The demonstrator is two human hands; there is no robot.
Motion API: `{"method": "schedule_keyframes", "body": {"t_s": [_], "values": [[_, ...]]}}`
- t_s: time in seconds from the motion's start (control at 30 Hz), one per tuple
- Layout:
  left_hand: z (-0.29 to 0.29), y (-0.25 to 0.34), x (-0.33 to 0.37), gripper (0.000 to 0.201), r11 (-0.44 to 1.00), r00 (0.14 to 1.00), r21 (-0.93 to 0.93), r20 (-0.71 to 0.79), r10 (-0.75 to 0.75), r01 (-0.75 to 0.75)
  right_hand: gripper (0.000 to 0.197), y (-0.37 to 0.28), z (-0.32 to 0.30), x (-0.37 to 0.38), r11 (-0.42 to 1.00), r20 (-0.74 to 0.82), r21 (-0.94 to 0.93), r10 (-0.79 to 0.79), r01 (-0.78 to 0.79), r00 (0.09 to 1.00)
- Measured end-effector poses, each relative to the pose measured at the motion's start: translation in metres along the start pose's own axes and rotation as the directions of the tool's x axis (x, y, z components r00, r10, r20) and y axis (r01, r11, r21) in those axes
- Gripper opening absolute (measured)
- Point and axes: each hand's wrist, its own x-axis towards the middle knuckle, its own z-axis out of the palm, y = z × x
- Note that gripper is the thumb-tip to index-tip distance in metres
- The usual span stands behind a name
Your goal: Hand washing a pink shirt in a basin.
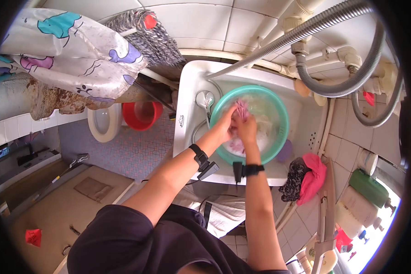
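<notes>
Red, the bucket (pixel 156 112) stands on the floor well left of the green basin (pixel 284 116). Just beside the basin's left rim lies a shower head (pixel 205 99). Inside the basin, left of its middle, the left hand (pixel 227 125) and the right hand (pixel 247 129) have their fingers closed on a wet pink cloth (pixel 241 108), above suds. Past the basin's lower right, black fabric (pixel 292 179) hangs against bright pink fabric (pixel 313 178).

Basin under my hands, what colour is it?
The basin is turquoise green; it shows best in the head view.
</notes>
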Motion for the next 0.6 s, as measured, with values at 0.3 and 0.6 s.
{"method": "schedule_keyframes", "body": {"t_s": [0.3,0.6], "values": [[0.031,-0.039,0.008,0.027,0.986,0.991,-0.136,0.071,0.109,-0.099,0.045,-0.044,-0.04,-0.025,0.964,-0.198,-0.048,0.246,-0.26,0.949],[0.029,-0.023,-0.004,0.02,0.97,0.98,-0.154,0.026,0.196,-0.19,0.058,-0.028,-0.011,-0.044,0.998,-0.232,-0.016,0.062,-0.068,0.971]]}}
